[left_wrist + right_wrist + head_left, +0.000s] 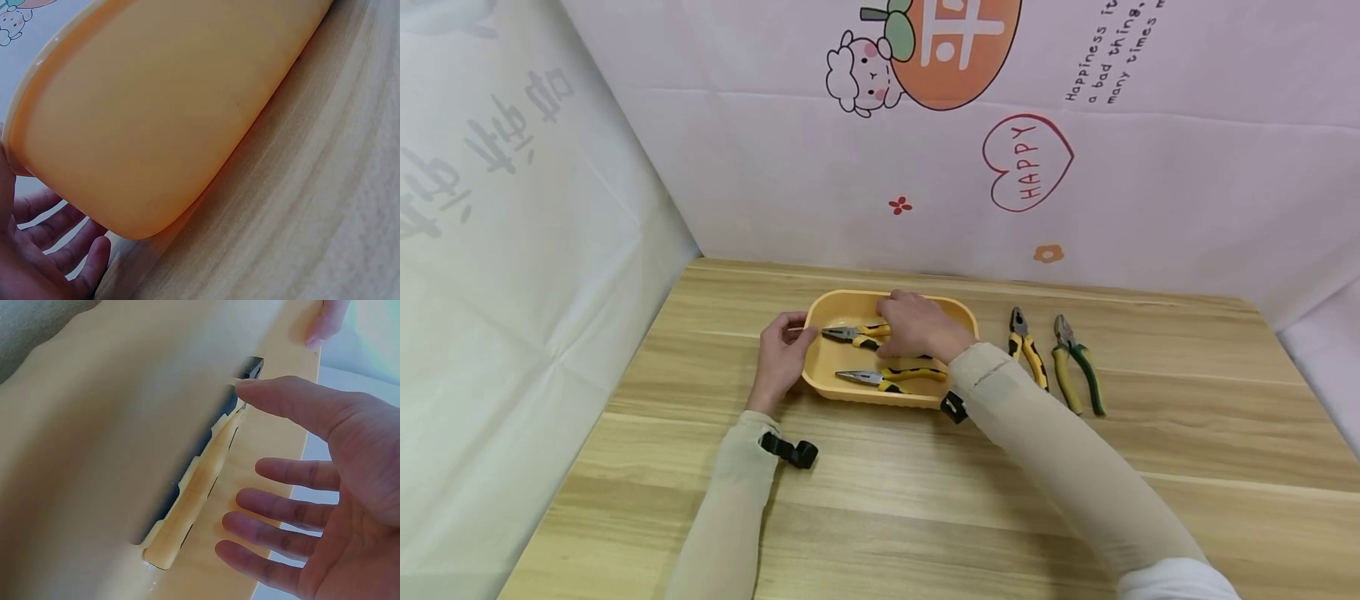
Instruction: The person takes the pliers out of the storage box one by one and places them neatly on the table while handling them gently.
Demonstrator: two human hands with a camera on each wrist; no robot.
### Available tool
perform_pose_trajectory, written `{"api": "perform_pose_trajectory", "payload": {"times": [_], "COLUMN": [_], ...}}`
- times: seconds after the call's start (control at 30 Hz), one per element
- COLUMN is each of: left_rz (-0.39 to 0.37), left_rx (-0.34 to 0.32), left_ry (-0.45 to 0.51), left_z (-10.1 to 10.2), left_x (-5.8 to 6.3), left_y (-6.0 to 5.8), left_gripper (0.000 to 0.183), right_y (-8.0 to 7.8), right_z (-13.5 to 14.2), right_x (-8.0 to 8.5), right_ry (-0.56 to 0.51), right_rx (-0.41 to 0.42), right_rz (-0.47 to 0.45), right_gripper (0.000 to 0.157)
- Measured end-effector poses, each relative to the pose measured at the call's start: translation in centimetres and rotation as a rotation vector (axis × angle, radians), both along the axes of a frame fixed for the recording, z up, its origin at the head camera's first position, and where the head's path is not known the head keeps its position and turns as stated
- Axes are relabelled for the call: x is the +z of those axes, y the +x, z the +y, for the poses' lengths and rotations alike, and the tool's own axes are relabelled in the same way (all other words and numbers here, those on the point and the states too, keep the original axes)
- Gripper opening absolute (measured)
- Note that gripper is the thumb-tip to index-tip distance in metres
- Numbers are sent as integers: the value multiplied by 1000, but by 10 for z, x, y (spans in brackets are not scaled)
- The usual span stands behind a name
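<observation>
A yellow plastic basket (887, 398) stands on the wooden table. My left hand (781, 358) holds its left end, thumb at the rim and the other fingers outside the wall. Inside the basket lie combination pliers (841, 334) with yellow-and-black handles and, nearer the front, long-nose pliers (868, 377) with similar handles. Over the back right of the basket reaches my right hand (925, 325), covering part of the combination pliers' handles. In the right wrist view its fingers are spread and relaxed, with the thumb overlapping the head end of yellow-handled pliers (200, 475).
Right of the basket, yellow-and-black pliers (1017, 325) lie on the table (880, 500), partly behind my right sleeve. Green-handled cutting pliers (1064, 332) lie beside them. A printed cloth (775, 167) hangs along the table's back edge, with another white cloth (535, 250) at the left.
</observation>
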State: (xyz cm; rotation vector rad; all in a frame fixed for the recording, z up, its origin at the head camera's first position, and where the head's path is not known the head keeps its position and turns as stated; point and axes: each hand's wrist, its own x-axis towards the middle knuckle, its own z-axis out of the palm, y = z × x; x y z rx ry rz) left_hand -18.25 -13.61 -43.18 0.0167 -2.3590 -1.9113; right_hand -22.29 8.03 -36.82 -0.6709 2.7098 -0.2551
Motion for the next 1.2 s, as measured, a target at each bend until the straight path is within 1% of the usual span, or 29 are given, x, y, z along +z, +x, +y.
{"api": "perform_pose_trajectory", "payload": {"times": [0.1, 0.23, 0.4, 0.6, 0.7, 0.87, 0.93, 1.03, 1.2], "left_rz": [-3, 3, 7, 6, 4, -2, 7, 16, 23], "left_rx": [-4, -7, -14, -15, -12, -3, -2, -1, 0], "left_ry": [-7, -9, -7, -11, -12, 2, 12, 15, 21], "left_z": [3, 4, 4, 3, 3, -2, -4, -5, -5], "left_x": [15, 22, 21, 21, 17, -10, -20, -23, -22], "left_y": [8, 13, 13, 13, 11, -4, -9, -10, -10], "left_gripper": [31, 31, 31, 30, 30, 32, 32, 32, 30], "right_y": [0, -2, -3, -5, -6, -7, -7, -8, -10], "right_z": [-1, -1, -3, -4, -6, -9, -10, -12, -15], "right_x": [1, 3, 6, 9, 8, 6, 5, 4, 3], "right_ry": [3, 22, 51, 70, 82, 118, 141, 173, 204], "right_rx": [5, 19, 39, 50, 61, 79, 89, 101, 117], "right_rz": [-3, 3, 5, -13, -24, -31, -29, -26, -27], "right_gripper": [65, 63, 60, 60, 62, 63, 62, 61, 59]}}
